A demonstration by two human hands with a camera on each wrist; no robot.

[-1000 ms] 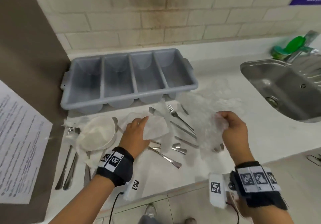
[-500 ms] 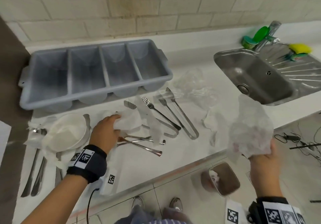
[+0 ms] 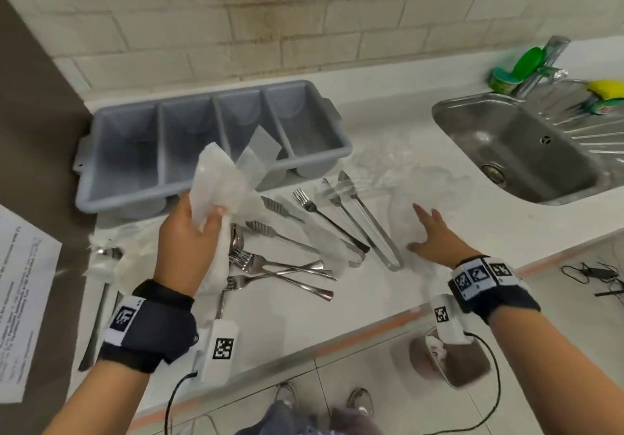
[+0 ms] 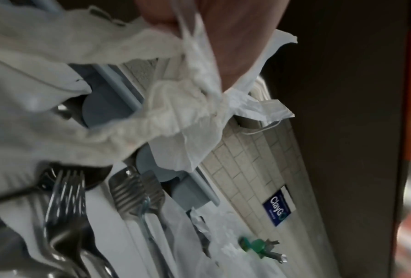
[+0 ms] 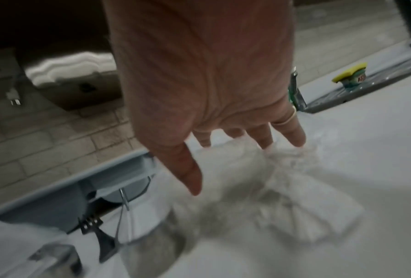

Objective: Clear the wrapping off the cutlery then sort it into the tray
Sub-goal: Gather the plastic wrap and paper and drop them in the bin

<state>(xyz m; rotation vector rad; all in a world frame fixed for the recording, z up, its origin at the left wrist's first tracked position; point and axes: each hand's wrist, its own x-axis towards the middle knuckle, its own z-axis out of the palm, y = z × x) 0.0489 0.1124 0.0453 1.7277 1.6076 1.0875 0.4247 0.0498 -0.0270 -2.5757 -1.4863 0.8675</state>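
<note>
Looking down, the left hand (image 3: 189, 242) grips a lifted paper wrap (image 3: 223, 181) above loose forks (image 3: 266, 266) before the empty tray (image 3: 314, 161); the right hand (image 3: 435, 239) lies open on clear film (image 3: 405, 208). Left wrist: trailing paper could snag tines and drag cutlery off. Right wrist: straight fingers (image 5: 292, 133) touch slippery film

The head view looks steeply down from above the white counter (image 3: 337, 316), taking in tray (image 3: 209, 144), sink (image 3: 506, 151) and tiled wall. The left wrist view sits close, rolled sideways, facing the forks (image 4: 66, 188) (blurred). The right wrist view hovers low, facing the wall; all three share the tray's edge.
</note>
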